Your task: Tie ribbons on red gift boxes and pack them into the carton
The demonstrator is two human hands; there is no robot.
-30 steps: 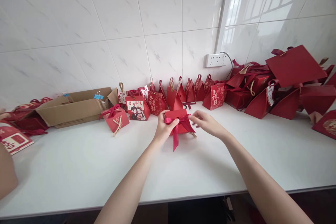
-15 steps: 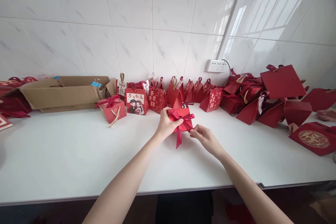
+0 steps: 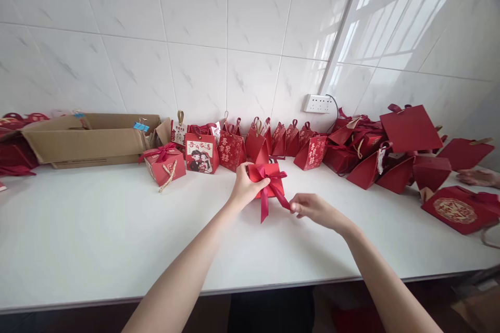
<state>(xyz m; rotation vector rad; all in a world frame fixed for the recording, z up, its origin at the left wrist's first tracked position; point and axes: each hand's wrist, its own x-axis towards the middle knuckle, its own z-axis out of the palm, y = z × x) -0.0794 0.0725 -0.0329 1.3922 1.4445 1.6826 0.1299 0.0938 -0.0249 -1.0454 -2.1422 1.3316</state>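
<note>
A small red gift box [image 3: 275, 175] with a red ribbon bow [image 3: 269, 192] sits on the white table [image 3: 117, 234] in front of me. My left hand [image 3: 245, 186] is closed on the box's left side, with the thumb pressing the bow's knot. My right hand [image 3: 312, 209] pinches one ribbon tail and holds it out to the lower right of the box. The other tail hangs down over the box's front.
A row of red gift boxes [image 3: 258, 144] lines the tiled wall. An open cardboard carton [image 3: 86, 138] lies at the left, a finished ribboned box [image 3: 163, 164] beside it. Red bags [image 3: 406, 151] pile at the right, where another person's hand [image 3: 477, 177] rests. A wall socket [image 3: 319, 103] is behind.
My right hand has moved from the bow's right loop down and to the right, drawing a ribbon tail out. The left hand stays on the box. The view has shifted rightward.
</note>
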